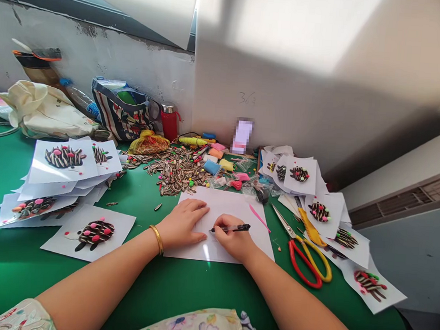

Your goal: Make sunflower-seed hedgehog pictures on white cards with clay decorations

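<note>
The right hand (233,242) pinched a slim black-and-clear pen (234,228) at a white paper sheet (232,201) on the green tabletop (181,288); the left hand (183,224), spread flat, steadied it. Seed-decorated white cards (68,174) flanking it looked finished, while this sheet, showing only faint marks, seemed barely begun.

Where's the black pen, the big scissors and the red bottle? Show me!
Black pen (237,228), head view: on its barrel.
Scissors (293,235), head view: on the pivot between blades and handles.
Red bottle (169,126), head view: on its red body.
</note>
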